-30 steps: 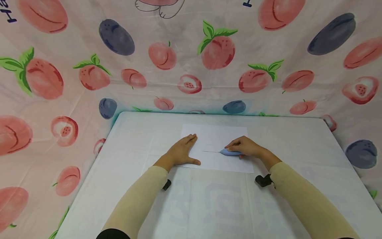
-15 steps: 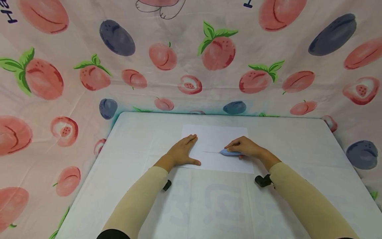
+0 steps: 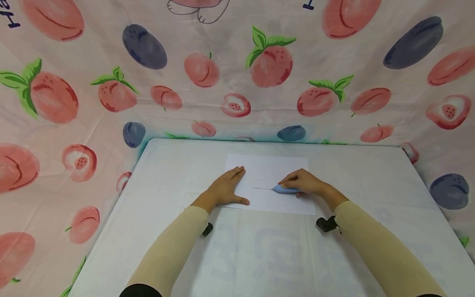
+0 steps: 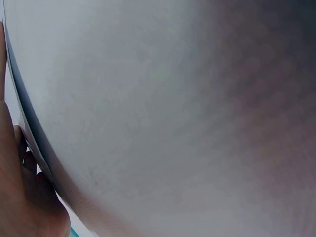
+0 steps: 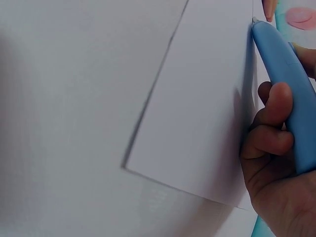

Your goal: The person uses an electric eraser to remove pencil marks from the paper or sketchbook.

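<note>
Several fingers of the right hand (image 3: 305, 181) are curled round a light blue tool (image 5: 284, 64), which runs between them with its narrow, pale tip sticking out ahead, at one end of a thin dark line (image 3: 261, 188) on the white paper (image 3: 274, 169). Smooth and rounded, the tool tapers to that tip; farther out the left hand (image 3: 227, 187), thumb spread wide from extended fingers and gripping nothing, rests across the paper's left edge on the white table (image 3: 274, 255).

Beyond the white table (image 3: 178, 165) and past its left and right edges hung a pink cloth (image 3: 222, 39), printed with reddish fruits (image 3: 272, 66) and dark-blue ones (image 3: 144, 46).
</note>
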`<state>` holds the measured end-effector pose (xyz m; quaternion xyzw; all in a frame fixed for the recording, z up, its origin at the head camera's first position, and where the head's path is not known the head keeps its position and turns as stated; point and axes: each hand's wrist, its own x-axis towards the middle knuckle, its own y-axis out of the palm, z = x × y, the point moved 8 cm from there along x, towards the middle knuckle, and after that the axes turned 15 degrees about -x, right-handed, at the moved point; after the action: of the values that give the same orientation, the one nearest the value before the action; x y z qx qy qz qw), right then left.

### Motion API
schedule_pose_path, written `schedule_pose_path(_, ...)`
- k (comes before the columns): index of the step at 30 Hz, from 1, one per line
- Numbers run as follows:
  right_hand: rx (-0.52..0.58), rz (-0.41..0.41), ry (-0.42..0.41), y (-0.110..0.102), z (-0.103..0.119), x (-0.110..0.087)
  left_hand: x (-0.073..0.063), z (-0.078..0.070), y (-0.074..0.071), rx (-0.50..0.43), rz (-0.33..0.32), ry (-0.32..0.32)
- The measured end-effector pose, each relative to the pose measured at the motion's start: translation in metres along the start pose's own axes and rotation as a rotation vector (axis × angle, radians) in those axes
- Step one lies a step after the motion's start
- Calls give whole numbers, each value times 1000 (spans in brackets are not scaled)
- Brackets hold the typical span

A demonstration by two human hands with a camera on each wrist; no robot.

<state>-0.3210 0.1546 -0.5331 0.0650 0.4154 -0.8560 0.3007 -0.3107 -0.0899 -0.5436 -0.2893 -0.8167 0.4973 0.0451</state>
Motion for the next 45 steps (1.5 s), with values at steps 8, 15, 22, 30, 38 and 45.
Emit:
schedule_pose_path(8,-1,1,-5,1,0,1,0,-1,0,-4,5,7)
schedule_pose_path(15,4,1,-11,1,1,1,1,-1,0,-7,-1,13)
schedule_pose_path(22,8,0,-3,1,2,0,-1,-1,-1,-17,1,8)
schedule_pose_path(30,12,1,-2,1,6,-1,-2,-2,-1,-20,10,-1)
schedule_pose_path(38,-2,-4,6,1,7,0,-2,-3,-2,-21,7,2)
schedule_pose_path(45,3,-5,7,1,6,1,-1,-2,-1,-14,13,-6)
